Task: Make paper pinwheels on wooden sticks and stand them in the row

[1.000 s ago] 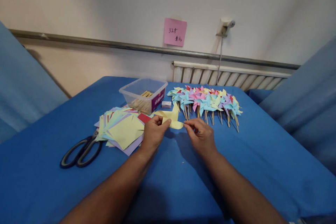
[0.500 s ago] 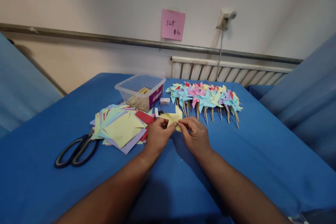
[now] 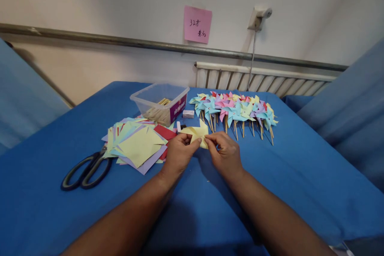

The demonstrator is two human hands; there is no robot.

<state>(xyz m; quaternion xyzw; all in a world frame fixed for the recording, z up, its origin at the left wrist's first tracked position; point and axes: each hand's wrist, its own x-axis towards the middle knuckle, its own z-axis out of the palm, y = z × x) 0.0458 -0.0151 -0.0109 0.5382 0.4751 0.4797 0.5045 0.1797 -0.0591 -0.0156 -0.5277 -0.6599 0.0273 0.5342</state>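
Between my two hands is a pale yellow paper pinwheel (image 3: 199, 131), partly folded, with one point standing up. My left hand (image 3: 179, 155) grips its left side, thumb pressed near the middle. My right hand (image 3: 225, 153) pinches the paper at its right edge with thumb and forefinger; my fingers hide that spot. A stack of cut coloured paper squares (image 3: 141, 146) lies left of my left hand. The black-handled scissors (image 3: 85, 171) rest with their blades under the stack. Finished-looking pinwheels on sticks (image 3: 234, 114) lie in a group beyond my right hand.
A clear plastic box (image 3: 179, 106) of wooden sticks (image 3: 159, 114) stands behind the paper. Beside it are a small white box (image 3: 188, 114) and a small white-and-black object (image 3: 179, 126), partly hidden. A blue cloth (image 3: 285, 192) covers the table; a radiator (image 3: 234, 76) stands behind.
The right thumb and forefinger have shifted slightly right along the paper's edge. Both hands keep hold of the pinwheel. The whole view has tilted very slightly.
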